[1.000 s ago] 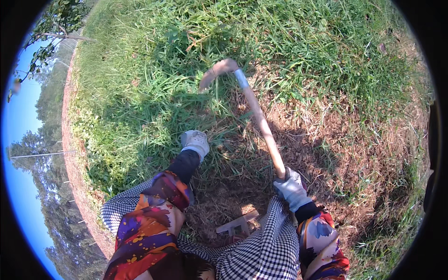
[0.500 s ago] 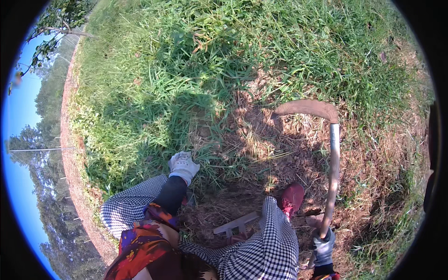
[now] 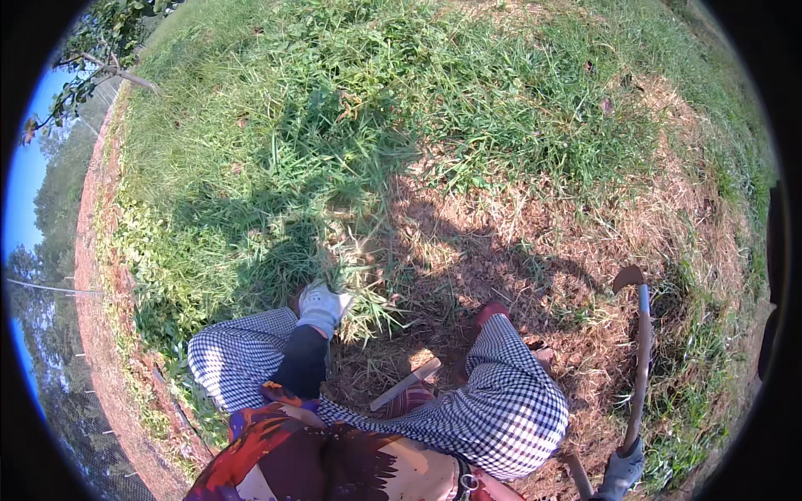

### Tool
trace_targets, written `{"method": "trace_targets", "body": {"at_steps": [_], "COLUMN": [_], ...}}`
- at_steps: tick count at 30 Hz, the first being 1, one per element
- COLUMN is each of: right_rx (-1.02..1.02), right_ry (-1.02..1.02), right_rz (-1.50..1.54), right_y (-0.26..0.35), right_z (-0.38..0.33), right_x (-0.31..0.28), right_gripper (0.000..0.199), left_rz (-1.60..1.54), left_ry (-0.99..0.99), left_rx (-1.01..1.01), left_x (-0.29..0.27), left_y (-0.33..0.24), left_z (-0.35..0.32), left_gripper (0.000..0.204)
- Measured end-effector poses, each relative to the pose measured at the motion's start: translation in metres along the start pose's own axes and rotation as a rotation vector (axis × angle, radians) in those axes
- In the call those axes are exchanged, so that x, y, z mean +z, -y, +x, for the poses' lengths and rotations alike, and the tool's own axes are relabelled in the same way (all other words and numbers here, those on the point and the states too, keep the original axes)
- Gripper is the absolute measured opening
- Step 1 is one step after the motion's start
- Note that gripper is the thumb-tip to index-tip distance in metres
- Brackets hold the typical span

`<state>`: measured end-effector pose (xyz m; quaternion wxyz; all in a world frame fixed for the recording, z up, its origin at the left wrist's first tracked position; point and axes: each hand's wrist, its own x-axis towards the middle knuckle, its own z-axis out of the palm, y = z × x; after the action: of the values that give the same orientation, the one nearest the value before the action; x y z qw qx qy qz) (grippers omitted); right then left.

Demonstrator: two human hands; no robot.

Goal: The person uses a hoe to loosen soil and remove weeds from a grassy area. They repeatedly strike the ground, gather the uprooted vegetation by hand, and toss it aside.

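Note:
My left hand [image 3: 324, 307], in a whitish work glove, is closed around a tuft of grass [image 3: 368, 316] beside my left knee. The blades stick out to the right of the fingers, some of them blurred. Far out on the right, my right hand [image 3: 622, 473], also gloved, grips the lower end of a sickle's long wooden handle [image 3: 642, 359]. The sickle's curved, rust-brown blade [image 3: 629, 277] points up and left, apart from the standing grass in front of me.
Dense green grass [image 3: 334, 142] spreads ahead and left. Dry cut stalks over reddish soil [image 3: 518, 225] lie in the middle and right. My checkered trouser legs [image 3: 510, 384] are bent around a low slat-like piece [image 3: 407, 384]. A branch [image 3: 125, 77] and fence are at far left.
The sickle has swung away to the right and back, from over the bare soil. My left hand has shifted slightly left, and loose grass now shows beside it.

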<state>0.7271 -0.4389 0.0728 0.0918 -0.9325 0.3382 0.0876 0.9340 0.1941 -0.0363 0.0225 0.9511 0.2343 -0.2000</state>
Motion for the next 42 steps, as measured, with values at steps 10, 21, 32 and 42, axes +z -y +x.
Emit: {"method": "trace_targets", "body": {"at_steps": [10,21,32,42], "right_rx": [-0.161,-0.217,-0.256,-0.322], "right_ry": [0.095,0.117,0.123,0.11], "right_rz": [-0.567,-0.641,-0.595,-0.757], "right_y": [0.075,0.081,0.024,0.101], "right_z": [0.038,0.065,0.045,0.043], "right_x": [-0.068,-0.085,-0.096,-0.08], "right_gripper": [0.019,0.01,0.008,0.008], "left_rz": [-0.151,0.085,-0.635,-0.496], "left_ry": [0.35,0.05,0.226,0.02], "left_rx": [0.429,0.379,0.753,0.502], "left_x": [0.048,0.076,-0.202,-0.128], "left_y": [-0.148,-0.124,-0.229,-0.385], "left_z": [-0.054,0.152,0.355,0.018], "left_gripper": [0.035,0.059,0.057,0.038]}}
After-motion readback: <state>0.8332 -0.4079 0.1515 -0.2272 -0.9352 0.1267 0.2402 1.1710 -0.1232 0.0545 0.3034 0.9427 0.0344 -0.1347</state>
